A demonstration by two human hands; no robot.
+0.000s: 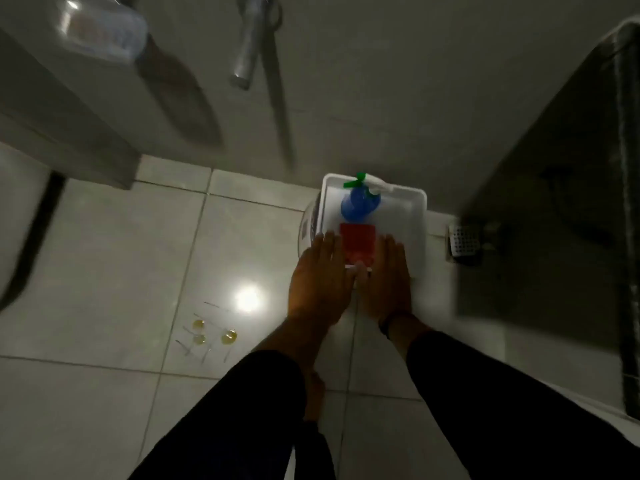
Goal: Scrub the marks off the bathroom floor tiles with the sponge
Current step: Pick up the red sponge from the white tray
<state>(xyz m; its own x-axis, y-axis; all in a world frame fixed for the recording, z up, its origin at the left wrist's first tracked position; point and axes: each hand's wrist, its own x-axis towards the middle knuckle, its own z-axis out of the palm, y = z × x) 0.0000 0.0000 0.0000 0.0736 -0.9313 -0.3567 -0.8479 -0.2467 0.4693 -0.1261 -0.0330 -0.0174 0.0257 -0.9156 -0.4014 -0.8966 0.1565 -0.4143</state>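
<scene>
We see the marks [211, 332], yellowish blobs and thin scratches on the floor tiles [104, 271], well to the left of our left hand [320, 282], beside a bright glare spot. That hand is spread flat, fingers straight, gripping nothing, over the near left rim of the white tub [415, 216]. Between our hands lies the red sponge [357, 244] in the tub, untouched; just beyond it stands a blue spray bottle [358, 202] with a green trigger. Our right hand [386, 282] is likewise open and empty at the sponge's right. We judge that a hasty reach could topple the bottle or tip the tub. The dim, blurred view could make us miss the marks. Further right sit a floor drain [462, 242] and a dark towel [554, 202].
</scene>
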